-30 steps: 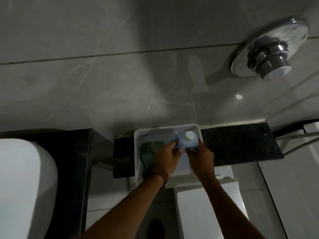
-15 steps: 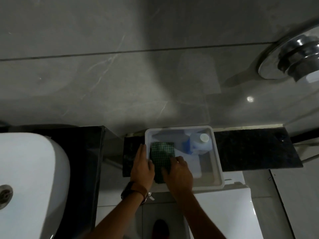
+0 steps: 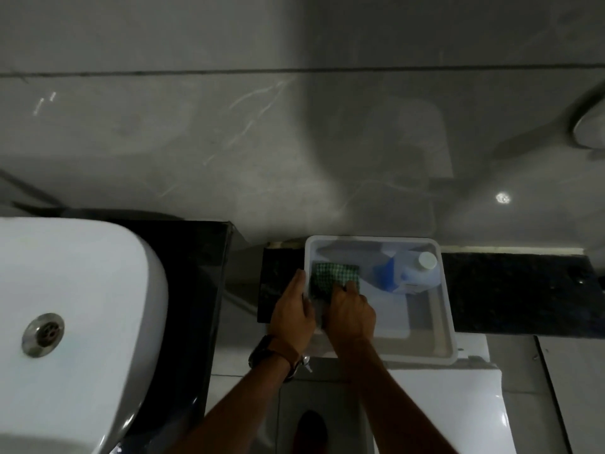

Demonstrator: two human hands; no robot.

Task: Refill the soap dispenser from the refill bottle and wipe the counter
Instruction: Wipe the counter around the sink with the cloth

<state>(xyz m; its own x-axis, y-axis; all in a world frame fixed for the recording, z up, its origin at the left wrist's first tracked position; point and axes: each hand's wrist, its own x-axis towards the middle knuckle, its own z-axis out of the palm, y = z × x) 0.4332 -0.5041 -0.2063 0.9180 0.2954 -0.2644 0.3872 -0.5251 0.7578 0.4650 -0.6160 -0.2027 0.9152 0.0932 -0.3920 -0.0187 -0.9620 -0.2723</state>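
Left of your hands, a white basin (image 3: 75, 306) with a metal drain (image 3: 43, 334) sits on a dark counter (image 3: 193, 290). Your left hand (image 3: 292, 314), a watch (image 3: 262, 350) on its wrist, rests with straight fingers against the left rim of the white tub (image 3: 447, 309), steadying it. Your right hand (image 3: 352, 314) reaches inside the tub, its fingers curled onto the near edge of the green checked cloth (image 3: 334, 275); whether they pinch it yet cannot be told from this blurred view.

Just right of that hand, the refill bottle (image 3: 402, 273) stands in the tub's far right corner, white cap on, touching or nearly touching the cloth. No soap dispenser can be made out.

Risks, as judged: the tub overhangs the near edge of the narrow dark ledge (image 3: 523, 290), so a hard pull on the cloth could drag it toward you and off; your left hand is the only check. A sideways tug could also knock the bottle over, though the closed cap should hold the liquid.

Beyond your hands rises a glossy grey marble-veined wall (image 3: 229, 142). Below them lie pale floor tiles (image 3: 327, 394); right of your forearms a white fixture (image 3: 458, 411) shows. Lighting is dim, and the polished ledge looks slippery.
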